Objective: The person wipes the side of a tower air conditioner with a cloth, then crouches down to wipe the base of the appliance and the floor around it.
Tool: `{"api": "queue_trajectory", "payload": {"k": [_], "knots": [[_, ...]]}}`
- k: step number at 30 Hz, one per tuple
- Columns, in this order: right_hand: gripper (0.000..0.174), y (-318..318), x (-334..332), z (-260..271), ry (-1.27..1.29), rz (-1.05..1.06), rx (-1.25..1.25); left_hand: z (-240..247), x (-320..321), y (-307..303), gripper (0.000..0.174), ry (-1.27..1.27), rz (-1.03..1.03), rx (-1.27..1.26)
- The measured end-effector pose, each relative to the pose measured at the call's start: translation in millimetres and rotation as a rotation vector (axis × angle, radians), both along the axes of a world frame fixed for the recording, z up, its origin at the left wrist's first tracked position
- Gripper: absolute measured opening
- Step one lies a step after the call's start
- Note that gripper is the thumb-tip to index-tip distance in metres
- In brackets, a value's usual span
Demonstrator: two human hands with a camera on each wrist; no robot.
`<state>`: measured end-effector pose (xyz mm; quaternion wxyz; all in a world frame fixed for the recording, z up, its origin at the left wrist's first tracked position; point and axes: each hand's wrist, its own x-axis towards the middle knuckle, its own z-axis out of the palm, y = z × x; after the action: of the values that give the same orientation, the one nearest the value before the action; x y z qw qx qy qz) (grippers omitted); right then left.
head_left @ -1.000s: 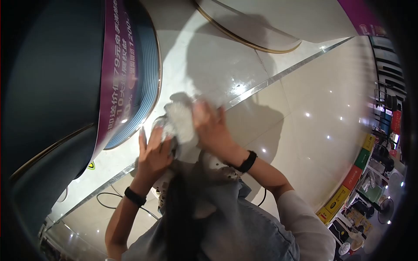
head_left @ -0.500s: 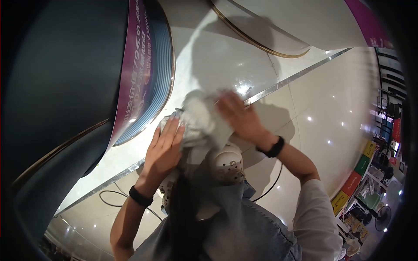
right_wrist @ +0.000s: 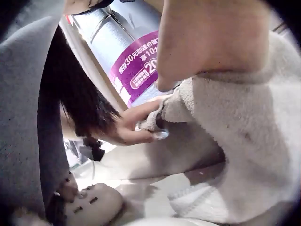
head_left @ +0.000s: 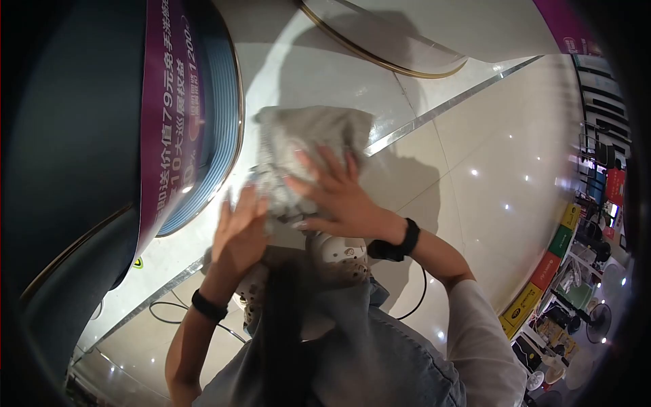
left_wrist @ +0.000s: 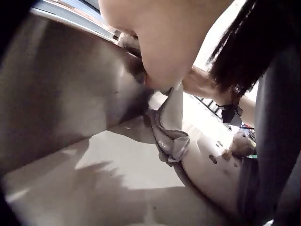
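Observation:
A light grey cloth (head_left: 315, 136) is spread over the pale floor in the head view, its lower left part wrinkled. My right hand (head_left: 346, 203) lies over it with fingers spread. My left hand (head_left: 241, 230) is at the cloth's lower left edge. The right wrist view shows the left hand (right_wrist: 134, 125) pinching a folded edge between thumb and fingers, and the cloth (right_wrist: 254, 127) hanging from beneath my right hand (right_wrist: 211, 42). A crumpled corner of cloth (left_wrist: 174, 146) hangs below my left hand (left_wrist: 164, 37) in the left wrist view.
A dark curved fixture (head_left: 74, 122) with a purple printed band (head_left: 169, 102) stands at the left. A white curved base with gold trim (head_left: 380, 61) is above. White perforated shoes (head_left: 339, 254), a black cable (head_left: 424, 292) and a metal floor strip (head_left: 447, 105) also show.
The cloth, bunched and blurred before, now lies spread wider and farther up the view. My right hand has moved left and down over it since half a second ago.

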<state>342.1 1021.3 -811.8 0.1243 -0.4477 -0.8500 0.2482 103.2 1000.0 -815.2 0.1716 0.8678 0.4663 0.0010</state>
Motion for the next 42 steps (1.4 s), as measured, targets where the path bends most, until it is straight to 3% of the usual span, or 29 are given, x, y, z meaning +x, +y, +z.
{"api": "queue_trajectory", "payload": {"k": [2, 4, 6, 8, 10, 14, 15, 17, 20, 24, 29, 31, 34, 36, 39, 41, 42], "knots": [[0.066, 6, -26, -7, 0.040, 0.038, 0.056, -6, -30, -13, 0.068, -0.076, 0.065, 0.055], [0.065, 14, -56, -7, -0.040, 0.216, 0.147, -8, -45, -30, 0.074, -0.146, 0.136, 0.110], [0.068, 19, -78, -9, -0.010, 0.216, 0.229, -9, -52, -43, 0.078, -0.223, 0.239, 0.186], [0.076, 20, -91, -14, 0.023, 0.165, 0.402, -12, -53, -47, 0.075, -0.256, 0.249, 0.225], [0.073, 21, -86, -15, 0.066, 0.193, 0.349, -13, -51, -41, 0.066, -0.299, 0.207, 0.259], [0.071, 38, -44, -11, 0.091, 0.303, 0.090, -4, -37, -25, 0.050, -0.327, 0.089, 0.012], [0.073, 45, -25, -11, 0.013, 0.247, 0.089, -4, -32, -20, 0.050, -0.331, 0.090, 0.014], [0.077, 66, 22, -9, -0.130, 0.133, 0.159, 3, -18, -12, 0.046, -0.163, -0.134, -0.021], [0.074, 96, 100, -11, -0.098, -0.219, 0.259, 10, -4, -3, 0.043, -0.124, -0.208, 0.109], [0.076, 86, 122, -7, -0.178, -0.213, 0.276, 3, 4, -3, 0.038, -0.158, -0.215, 0.139], [0.081, 30, 51, -6, -0.212, 0.020, 0.112, -12, -8, -18, 0.049, -0.205, -0.215, 0.274], [0.084, 6, 13, -8, 0.004, 0.204, 0.025, -14, -15, -25, 0.056, -0.252, -0.199, 0.300], [0.081, -23, -44, -16, 0.116, 0.339, -0.113, -11, -23, -28, 0.057, -0.300, -0.056, 0.347], [0.067, -28, -65, -21, -0.016, 0.519, -0.035, -13, -32, -31, 0.060, -0.283, -0.051, 0.310], [0.058, -25, -67, -35, 0.054, 0.526, 0.099, -11, -42, -35, 0.060, -0.263, -0.008, 0.188], [0.054, -21, -57, -39, 0.013, 0.545, 0.175, -16, -43, -34, 0.047, 0.028, -0.085, 0.247], [0.051, -20, -50, -39, -0.034, 0.561, 0.253, -13, -38, -33, 0.047, 0.025, -0.080, 0.241]]}}
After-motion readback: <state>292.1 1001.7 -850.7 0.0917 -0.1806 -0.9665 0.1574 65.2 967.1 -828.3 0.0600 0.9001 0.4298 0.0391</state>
